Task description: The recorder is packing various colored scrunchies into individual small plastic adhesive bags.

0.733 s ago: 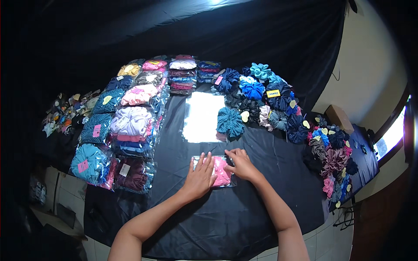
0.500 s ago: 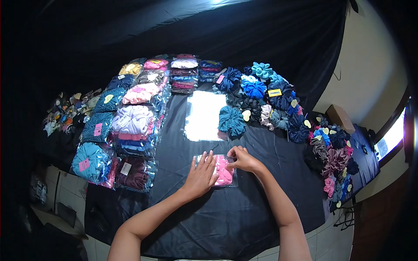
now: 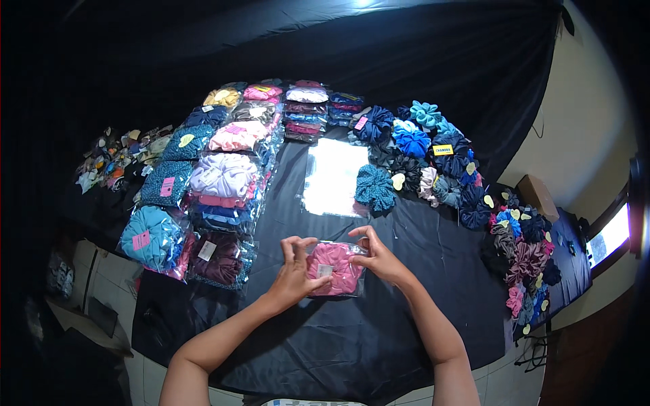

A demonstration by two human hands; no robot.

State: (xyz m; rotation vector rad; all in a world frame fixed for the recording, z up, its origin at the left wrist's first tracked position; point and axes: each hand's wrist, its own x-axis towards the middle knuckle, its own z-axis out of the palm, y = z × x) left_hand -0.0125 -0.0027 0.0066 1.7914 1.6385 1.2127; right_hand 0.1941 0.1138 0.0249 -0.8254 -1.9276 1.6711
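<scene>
Black cloth (image 3: 291, 352) covers a worktable beneath dark drapes, where a pink scrunchie in a clear plastic packet (image 3: 333, 258) sits near the front, between a person's two bare hands. Bagged scrunchies (image 3: 223, 177) line the left in rows and short stacks; loose ones, among them a speckled teal scrunchie (image 3: 374, 187), crowd the right, a split that seemingly keeps wrapped apart from unwrapped. The left hand (image 3: 291, 276) lays its thumb on the packet's face beside a white tag (image 3: 324, 271), index finger bent and raised at the upper left edge. The right hand (image 3: 380, 262) sets its thumb on the right side, index arched well clear of it above the corner. The paired thumbs probably steady the slippery plastic, face up; whether the hidden fingers close beneath it cannot be told.
</scene>
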